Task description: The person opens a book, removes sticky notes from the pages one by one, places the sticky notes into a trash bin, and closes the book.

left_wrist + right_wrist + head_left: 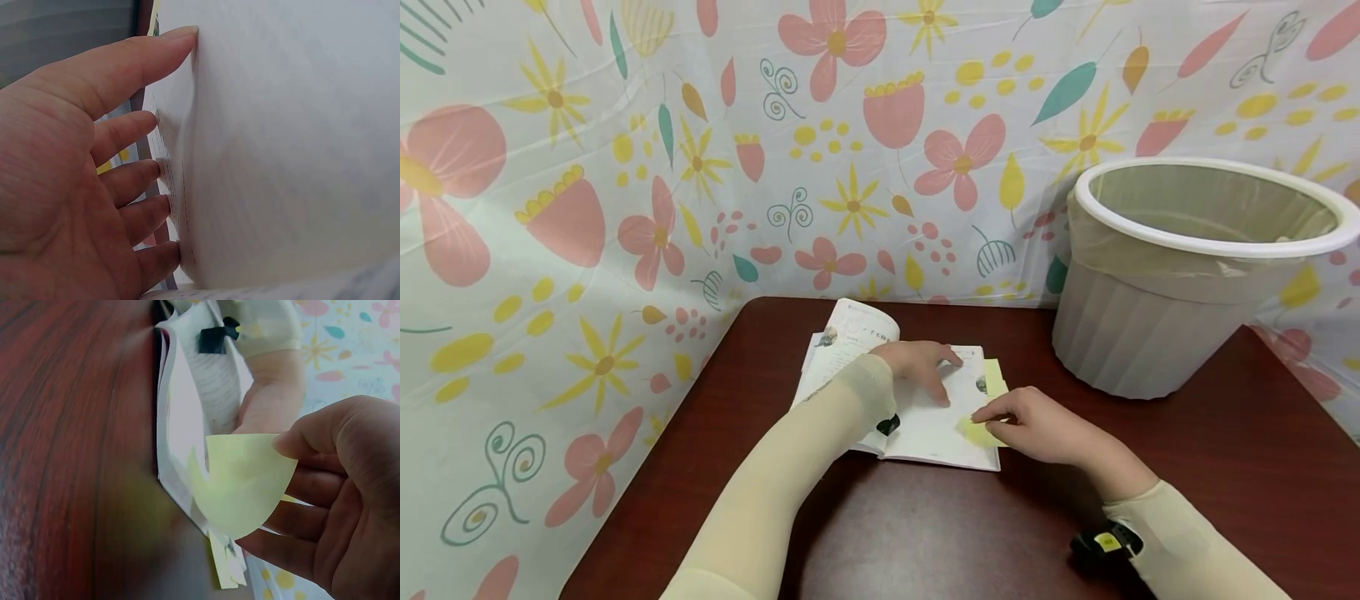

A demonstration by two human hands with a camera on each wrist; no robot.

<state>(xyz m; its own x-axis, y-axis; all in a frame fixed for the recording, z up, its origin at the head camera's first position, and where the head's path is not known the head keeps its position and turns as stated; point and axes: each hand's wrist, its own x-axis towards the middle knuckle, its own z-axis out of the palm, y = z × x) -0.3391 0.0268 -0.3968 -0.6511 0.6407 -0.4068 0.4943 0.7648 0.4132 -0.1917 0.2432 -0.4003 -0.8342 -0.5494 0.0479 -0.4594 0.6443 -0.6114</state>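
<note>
An open book (928,442) lies on the table, its pages carrying print and small pictures. My left hand (917,367) reaches across it, the fingers spread and the fingertips touching the right-hand page; in the left wrist view the thumb (169,50) stands apart from the other fingers against the paper. With thumb and fingers, my right hand (1045,425) pinches a yellow sticky note (247,487) at the book's right edge. The note curls, and its lower part lies against the book. Other yellow sticky tabs (994,379) stick out past the page edge.
A tall grey waste bin (1138,325) with a white rim and a clear liner stands at the back right of the dark red-brown table (925,533). Behind the table hangs a flower-patterned cloth (700,225). Both wrists wear small black cameras.
</note>
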